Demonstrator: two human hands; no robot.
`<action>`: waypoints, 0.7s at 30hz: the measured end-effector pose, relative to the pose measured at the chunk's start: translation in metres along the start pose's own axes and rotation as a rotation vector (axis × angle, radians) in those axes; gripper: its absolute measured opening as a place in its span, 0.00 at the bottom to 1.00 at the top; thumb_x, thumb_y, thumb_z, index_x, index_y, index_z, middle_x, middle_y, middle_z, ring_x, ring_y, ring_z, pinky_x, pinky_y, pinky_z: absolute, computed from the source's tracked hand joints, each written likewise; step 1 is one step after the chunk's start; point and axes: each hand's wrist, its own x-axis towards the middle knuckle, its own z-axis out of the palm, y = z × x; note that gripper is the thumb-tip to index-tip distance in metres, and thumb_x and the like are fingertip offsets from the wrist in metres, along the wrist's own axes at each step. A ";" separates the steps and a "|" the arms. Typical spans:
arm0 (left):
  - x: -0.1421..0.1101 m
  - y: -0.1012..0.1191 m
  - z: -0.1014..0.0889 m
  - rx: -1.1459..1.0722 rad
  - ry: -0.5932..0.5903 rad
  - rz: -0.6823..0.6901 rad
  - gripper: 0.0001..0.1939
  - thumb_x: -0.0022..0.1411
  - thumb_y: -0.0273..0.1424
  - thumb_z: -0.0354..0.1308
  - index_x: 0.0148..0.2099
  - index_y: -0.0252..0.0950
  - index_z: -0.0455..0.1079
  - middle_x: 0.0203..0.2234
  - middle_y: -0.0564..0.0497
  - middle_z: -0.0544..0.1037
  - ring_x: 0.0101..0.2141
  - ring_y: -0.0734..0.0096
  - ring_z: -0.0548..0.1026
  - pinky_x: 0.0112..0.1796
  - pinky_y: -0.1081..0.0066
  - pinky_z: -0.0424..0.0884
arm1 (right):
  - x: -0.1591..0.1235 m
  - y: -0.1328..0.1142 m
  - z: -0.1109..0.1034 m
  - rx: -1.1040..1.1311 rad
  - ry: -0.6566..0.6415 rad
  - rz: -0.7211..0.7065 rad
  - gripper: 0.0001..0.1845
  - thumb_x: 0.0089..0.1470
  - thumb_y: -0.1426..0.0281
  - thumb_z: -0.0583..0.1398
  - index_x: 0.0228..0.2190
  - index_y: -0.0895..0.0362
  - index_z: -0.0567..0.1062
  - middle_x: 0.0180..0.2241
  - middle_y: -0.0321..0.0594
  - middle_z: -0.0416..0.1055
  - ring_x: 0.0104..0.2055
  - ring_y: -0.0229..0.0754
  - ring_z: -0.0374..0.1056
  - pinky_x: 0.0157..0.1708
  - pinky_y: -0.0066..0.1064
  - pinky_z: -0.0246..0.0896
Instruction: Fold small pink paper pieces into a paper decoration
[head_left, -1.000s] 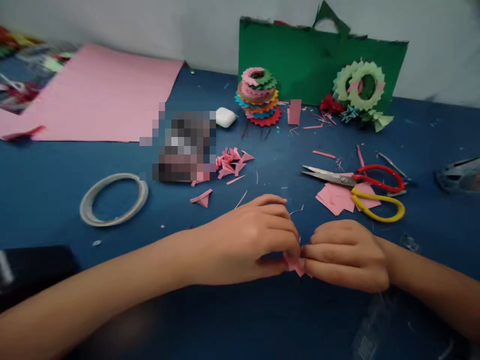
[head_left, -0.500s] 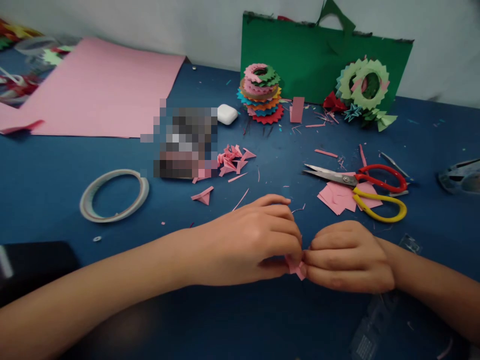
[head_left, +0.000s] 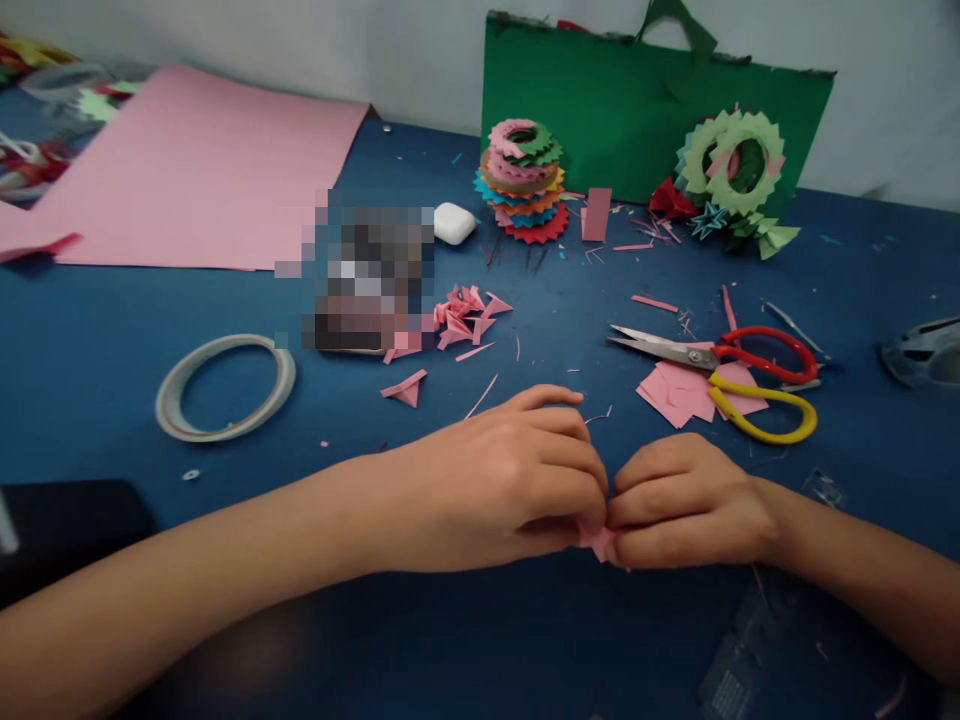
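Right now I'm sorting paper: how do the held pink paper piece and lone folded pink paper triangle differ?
The pink paper piece is held by the left hand and right hand; the folded pink paper triangle lies untouched. Fingers partly hide the piece; the triangle is uncovered. Both are small and pink.

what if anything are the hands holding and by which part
A small pink paper piece, its opposite sides pinched by the left hand and right hand.

The blue table point(head_left: 450, 650) carries a pink sheet point(head_left: 202, 180) at back left, a roll of tape point(head_left: 171, 400) in front of it, folded pink pieces point(head_left: 461, 318) near the middle and, at right, paper squares point(head_left: 670, 392) partly under scissors point(head_left: 700, 356).
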 end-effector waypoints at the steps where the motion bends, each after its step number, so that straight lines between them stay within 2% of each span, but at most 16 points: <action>1: 0.000 0.000 0.000 -0.001 0.001 -0.004 0.04 0.62 0.27 0.56 0.36 0.38 0.72 0.34 0.55 0.78 0.38 0.72 0.70 0.57 0.62 0.50 | 0.000 0.000 -0.001 -0.008 0.005 0.011 0.05 0.52 0.78 0.62 0.34 0.65 0.75 0.31 0.43 0.76 0.34 0.38 0.70 0.35 0.28 0.68; 4: 0.000 0.001 -0.001 0.004 0.016 -0.012 0.04 0.62 0.27 0.56 0.36 0.38 0.72 0.33 0.55 0.78 0.37 0.73 0.70 0.57 0.62 0.50 | 0.002 -0.003 -0.005 -0.085 0.009 0.023 0.04 0.52 0.78 0.61 0.33 0.64 0.75 0.30 0.41 0.76 0.33 0.37 0.70 0.32 0.28 0.68; 7: 0.000 0.004 -0.002 0.032 0.032 -0.020 0.03 0.62 0.27 0.56 0.36 0.37 0.72 0.33 0.55 0.78 0.37 0.73 0.70 0.57 0.62 0.51 | 0.004 -0.008 -0.008 -0.256 0.003 0.013 0.04 0.54 0.77 0.59 0.32 0.63 0.76 0.29 0.38 0.77 0.30 0.38 0.70 0.30 0.30 0.67; 12: 0.000 0.008 -0.001 0.091 0.082 -0.021 0.06 0.64 0.27 0.53 0.35 0.36 0.71 0.32 0.54 0.78 0.36 0.73 0.71 0.57 0.61 0.50 | 0.003 -0.017 -0.008 -0.450 0.047 -0.030 0.05 0.54 0.75 0.60 0.31 0.60 0.77 0.30 0.35 0.77 0.31 0.36 0.70 0.35 0.30 0.67; 21: -0.001 0.009 -0.001 0.122 0.120 0.023 0.07 0.65 0.29 0.52 0.36 0.38 0.71 0.32 0.54 0.78 0.35 0.73 0.71 0.58 0.60 0.51 | 0.006 -0.016 -0.012 -0.361 0.041 0.020 0.05 0.53 0.77 0.60 0.31 0.59 0.77 0.31 0.34 0.78 0.30 0.34 0.71 0.39 0.28 0.69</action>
